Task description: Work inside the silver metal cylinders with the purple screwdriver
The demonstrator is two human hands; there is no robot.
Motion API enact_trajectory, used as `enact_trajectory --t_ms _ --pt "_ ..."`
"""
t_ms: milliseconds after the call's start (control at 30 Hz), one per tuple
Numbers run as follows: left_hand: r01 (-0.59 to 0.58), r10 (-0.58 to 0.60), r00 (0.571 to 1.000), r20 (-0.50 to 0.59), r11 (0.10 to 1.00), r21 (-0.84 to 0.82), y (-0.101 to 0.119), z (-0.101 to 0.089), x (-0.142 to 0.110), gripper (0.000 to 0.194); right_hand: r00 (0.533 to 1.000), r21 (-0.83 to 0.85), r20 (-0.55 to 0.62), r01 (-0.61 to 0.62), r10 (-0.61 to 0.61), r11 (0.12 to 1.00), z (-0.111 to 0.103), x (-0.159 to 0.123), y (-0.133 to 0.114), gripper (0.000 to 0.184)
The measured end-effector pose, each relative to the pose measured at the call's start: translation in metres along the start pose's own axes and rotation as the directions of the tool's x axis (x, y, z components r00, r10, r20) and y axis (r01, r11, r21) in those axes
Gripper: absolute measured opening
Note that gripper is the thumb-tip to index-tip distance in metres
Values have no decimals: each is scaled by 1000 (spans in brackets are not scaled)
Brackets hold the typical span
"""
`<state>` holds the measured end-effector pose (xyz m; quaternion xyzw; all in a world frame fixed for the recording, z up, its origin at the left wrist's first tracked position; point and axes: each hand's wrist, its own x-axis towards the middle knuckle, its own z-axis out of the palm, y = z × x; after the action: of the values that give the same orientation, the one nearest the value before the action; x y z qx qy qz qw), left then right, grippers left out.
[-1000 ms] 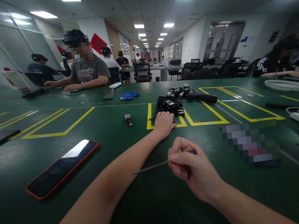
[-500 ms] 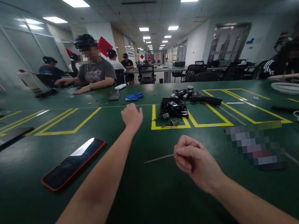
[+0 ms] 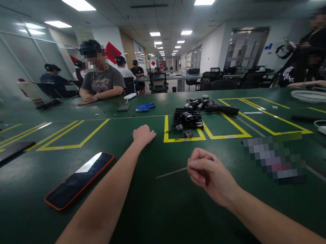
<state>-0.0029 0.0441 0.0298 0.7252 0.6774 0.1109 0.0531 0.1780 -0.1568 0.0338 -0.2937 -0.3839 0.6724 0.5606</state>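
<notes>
A dark green counter [image 3: 152, 216] fills the lower half of the view. Across it, on the left, sits a person [image 3: 104, 81] in a grey shirt and dark headgear, forearms folded on the far edge; at the far right another person [image 3: 321, 37] in dark clothes stands behind someone seated. Yellow tape [image 3: 77, 145] marks rectangles along the counter. Within and over the middle one lies a black case [image 3: 196, 123] with glossy black pieces on it; a black handle [image 3: 223, 110] rests just beyond its right side.

The right hand [image 3: 211, 173] is raised in front, fingers curled in, pinching a thin metal rod [image 3: 172, 173] that points left, its tip free above the counter. The left hand [image 3: 143, 136] reaches further out, low over the counter left of the case, with its fingers bent; whether they grip anything I cannot tell. A phone [image 3: 80, 182] in an orange-red cover lies left of the left forearm. Beyond the left hand is a crumpled blue glove [image 3: 145, 107].

Two small metal cylinders [image 3: 188, 134] lie in front of the case, inside the tape. A shiny metal bit [image 3: 152, 131] shows at the left hand's fingers, mostly hidden.
</notes>
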Motion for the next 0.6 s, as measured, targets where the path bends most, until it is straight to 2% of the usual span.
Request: enact_trajectory --t_ms 100,200,333,400,467,600 --pt "-181 177 982 -69 982 -59 6 4 -27 29 1000 -5 -11 13 -13 1000 -2 2 -1 15" --pt "-357 334 929 -159 922 -149 3 5 -62 29 1000 -8 -21 20 -20 1000 -4 2 -3 14" --pt "-512 468 857 -215 820 -256 -13 4 -110 27 999 -16 -37 27 -28 1000 -4 2 -4 14" --pt "-551 502 834 -227 777 -305 -22 5 -129 25 998 -25 -47 35 -36 999 -3 2 -4 14" --pt "-574 514 818 -259 702 -421 -30 7 -144 24 996 -39 -66 55 -58 998 -2 3 -3 14" --pt "-471 470 862 -187 611 -636 -38 13 -156 32 986 -98 -112 113 -124 989 -1 3 2 13"
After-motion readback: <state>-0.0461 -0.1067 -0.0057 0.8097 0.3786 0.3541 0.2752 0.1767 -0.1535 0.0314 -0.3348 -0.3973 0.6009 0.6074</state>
